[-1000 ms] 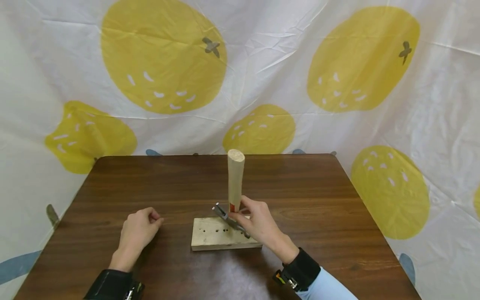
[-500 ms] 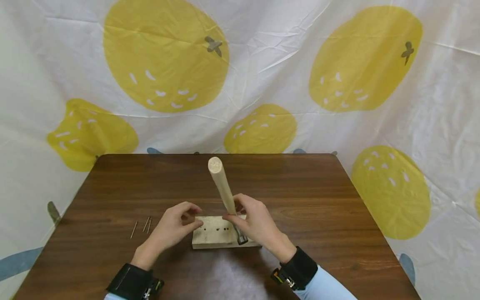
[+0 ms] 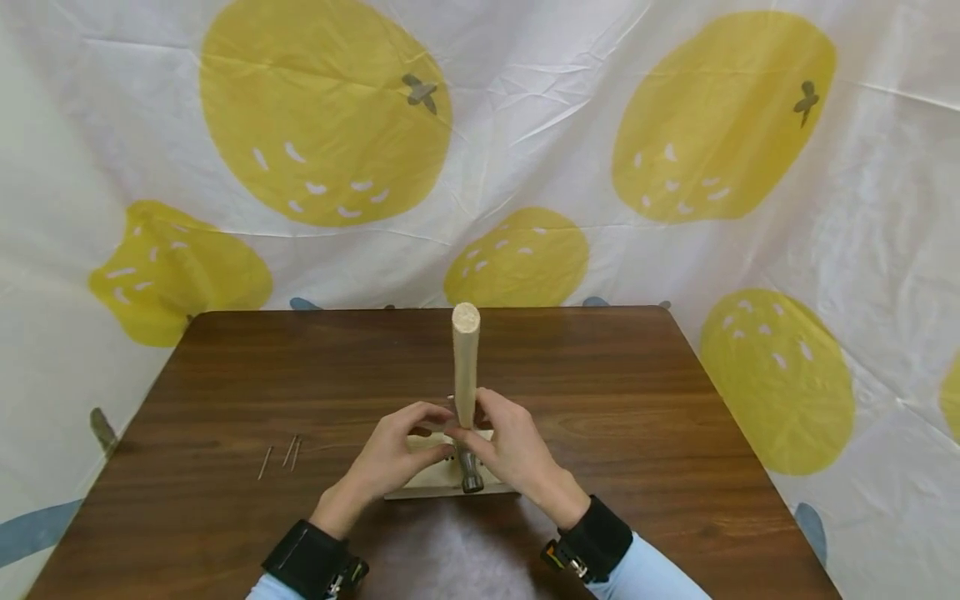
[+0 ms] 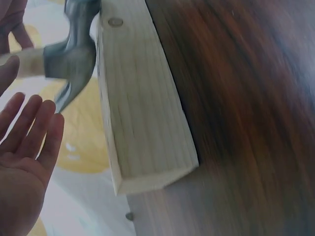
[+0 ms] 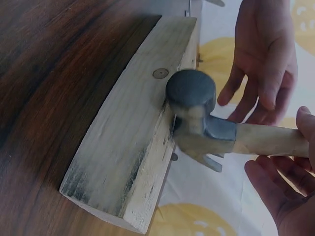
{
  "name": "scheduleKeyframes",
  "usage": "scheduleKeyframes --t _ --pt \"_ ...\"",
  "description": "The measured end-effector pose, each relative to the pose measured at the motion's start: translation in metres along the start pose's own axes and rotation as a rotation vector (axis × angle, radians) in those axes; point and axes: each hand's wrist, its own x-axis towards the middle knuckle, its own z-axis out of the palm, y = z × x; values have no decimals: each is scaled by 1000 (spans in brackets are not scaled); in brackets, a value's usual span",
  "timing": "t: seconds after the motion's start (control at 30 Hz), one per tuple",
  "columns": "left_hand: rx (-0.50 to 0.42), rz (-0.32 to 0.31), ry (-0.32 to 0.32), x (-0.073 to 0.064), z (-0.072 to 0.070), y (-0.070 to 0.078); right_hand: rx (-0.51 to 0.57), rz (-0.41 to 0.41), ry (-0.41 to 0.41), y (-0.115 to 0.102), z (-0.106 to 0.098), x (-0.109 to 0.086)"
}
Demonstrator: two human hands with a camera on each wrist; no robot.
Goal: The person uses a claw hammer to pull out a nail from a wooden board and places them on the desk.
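A claw hammer (image 3: 466, 358) stands handle-up, its metal head low over a pale wooden board (image 3: 423, 481). The right hand (image 3: 521, 446) pinches the wooden handle just above the head, with thumb and fingers on either side, as the right wrist view also shows. Close to the hammer's left side is the left hand (image 3: 390, 450), its fingertips near the metal head. In the left wrist view, the left hand's fingers (image 4: 37, 128) are extended beside the claw, holding nothing. The board's top is partly hidden by the hands; a round knot (image 5: 160, 73) marks its side.
Three nails (image 3: 289, 451) lie on the dark brown wooden table (image 3: 600, 375) left of the board. A white curtain with yellow fruit prints (image 3: 525, 258) hangs behind the table's far edge.
The left hand has moved right, from the table over the nails to beside the hammer, uncovering the nails. The right hand has turned the hammer, so its striking face now points toward the near edge.
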Motion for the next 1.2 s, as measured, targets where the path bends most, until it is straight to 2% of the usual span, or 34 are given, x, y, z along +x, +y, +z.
scheduleKeyframes --t 0.3,0.53,0.7,0.83,0.97,1.07,1.2 --pt "5 70 63 5 8 3 61 -14 44 -7 3 5" --pt "-54 102 70 3 8 5 77 2 23 -13 4 6" --pt "-60 133 85 2 7 7 86 -14 45 -14 5 7" --pt "-13 192 101 1 3 9 112 -30 47 -16 6 9" --pt "62 244 129 -3 -1 11 146 -35 3 -17 5 12" --pt "97 241 145 -7 -5 11 158 -37 -35 -18 2 13" --pt "129 200 147 -12 -11 13 165 -56 -49 -17 -2 14"
